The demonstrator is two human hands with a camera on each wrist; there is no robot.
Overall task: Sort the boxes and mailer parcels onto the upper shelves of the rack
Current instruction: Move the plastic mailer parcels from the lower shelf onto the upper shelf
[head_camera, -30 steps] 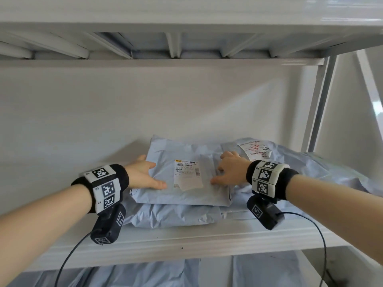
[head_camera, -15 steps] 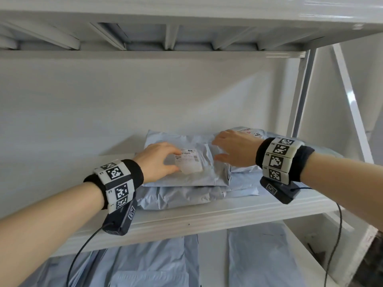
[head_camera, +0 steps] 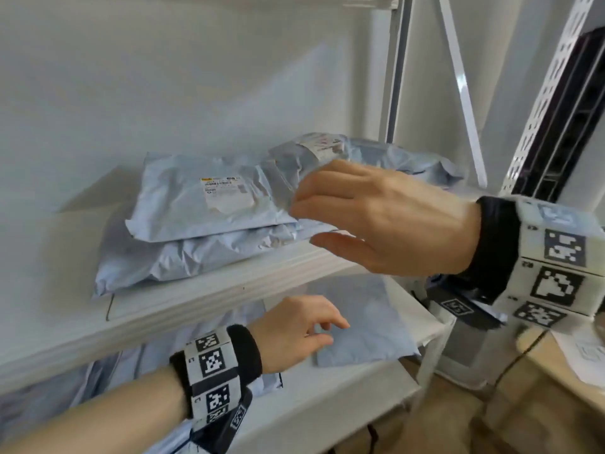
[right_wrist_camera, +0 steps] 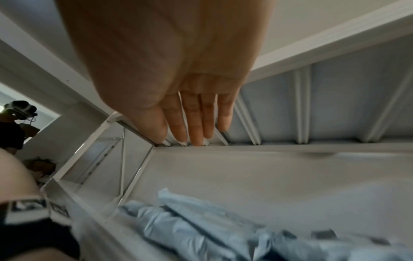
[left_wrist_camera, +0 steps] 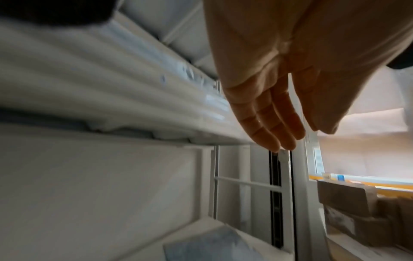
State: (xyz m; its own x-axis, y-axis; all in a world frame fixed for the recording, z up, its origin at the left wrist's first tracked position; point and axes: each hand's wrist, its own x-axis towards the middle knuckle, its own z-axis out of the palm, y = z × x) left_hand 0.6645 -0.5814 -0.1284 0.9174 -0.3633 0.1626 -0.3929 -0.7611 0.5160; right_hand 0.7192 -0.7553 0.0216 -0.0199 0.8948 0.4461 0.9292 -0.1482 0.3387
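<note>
Crinkled plastic mailers, painted metal rack

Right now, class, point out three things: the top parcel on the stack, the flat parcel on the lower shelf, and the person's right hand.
Top parcel (head_camera: 183,208): head view, bare plastic left of its label.
Flat parcel (head_camera: 370,319): head view, its middle.
Right hand (head_camera: 389,217): head view, back of the hand.

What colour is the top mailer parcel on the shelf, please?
Pale blue with a white label; the top mailer parcel shows best in the head view.
</note>
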